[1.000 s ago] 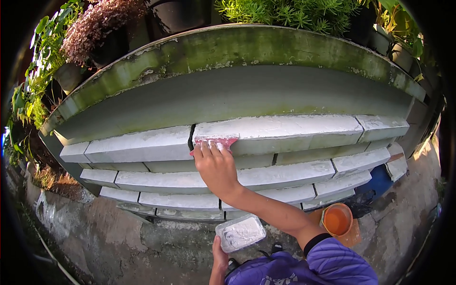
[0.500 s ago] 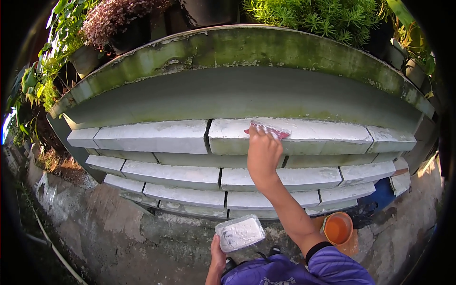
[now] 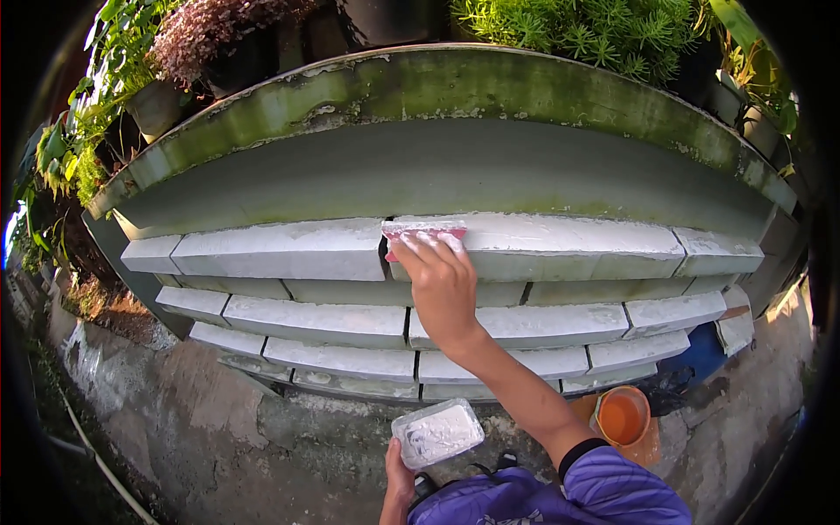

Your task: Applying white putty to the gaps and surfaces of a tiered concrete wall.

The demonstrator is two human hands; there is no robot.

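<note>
The right hand (image 3: pixel 437 278) is closed, its fingers curled over a red scraper (image 3: pixel 426 234) at 12 o'clock from the knuckles; white smears coat the fingertips, and the thumb is hard to make out. The scraper lies against the left end of the top block (image 3: pixel 569 238), beside a dark gap (image 3: pixel 383 251) at 10 o'clock from the hand. Past the gap, at 9 o'clock, sits another white block (image 3: pixel 280 249).

At 6 o'clock, well apart, the left hand (image 3: pixel 400 472) is closed on the near left corner of a clear tray (image 3: pixel 451 453) with white paste (image 3: pixel 451 423) in it. Stepped rows of blocks (image 3: pixel 516 329) lie between the hands.

At 4 o'clock from the right hand, an orange bucket (image 3: pixel 626 396) stands on a brown board (image 3: pixel 647 451). At 12 o'clock runs a mossy ledge (image 3: pixel 455 83), with green plants (image 3: pixel 582 35) at 1 o'clock.
</note>
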